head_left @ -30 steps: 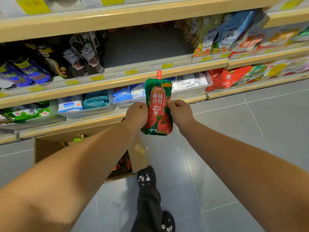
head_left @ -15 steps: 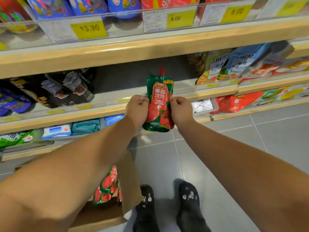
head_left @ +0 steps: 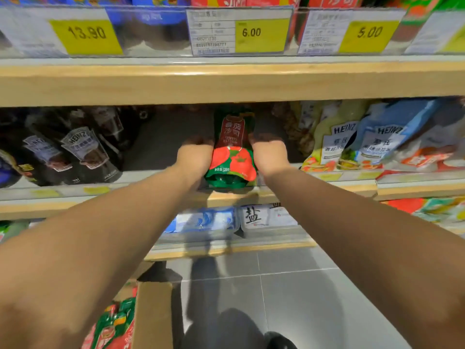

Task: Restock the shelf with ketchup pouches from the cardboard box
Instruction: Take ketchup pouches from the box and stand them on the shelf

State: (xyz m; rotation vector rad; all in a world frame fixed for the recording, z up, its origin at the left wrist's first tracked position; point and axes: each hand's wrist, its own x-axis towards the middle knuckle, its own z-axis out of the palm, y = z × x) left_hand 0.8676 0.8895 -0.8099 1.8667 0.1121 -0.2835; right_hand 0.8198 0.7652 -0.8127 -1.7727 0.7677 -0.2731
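A wooden shop shelf (head_left: 226, 199) stands over a grey tile floor (head_left: 302, 298). The ketchup pouch (head_left: 232, 152) stands at the shelf's front edge, between dark bags (head_left: 83, 154) and light bags (head_left: 352, 142), with the left hand (head_left: 195, 157) and right hand (head_left: 270, 154) curled tight on its two sides. The cardboard box (head_left: 153, 316) below holds more pouches (head_left: 115, 321).

The label strip (head_left: 151, 50) of the upper shelf (head_left: 226, 81) carries three yellow price tags: the left tag (head_left: 86, 34) reads 13.90, the middle tag (head_left: 251, 32) 6.00 and the right tag (head_left: 370, 32) 5.00. The small print beside 6.00 is too blurred to read. HEINZ stands on the dark pouches (head_left: 79, 147) at left, and on the yellow-green pouch (head_left: 337, 137) and the blue pouch (head_left: 387, 137) at right. The ketchup pouch (head_left: 232, 157) bears 番茄沙司 on its red panel and 320 near its base. A white pack (head_left: 254, 216) lower down shows 盐.
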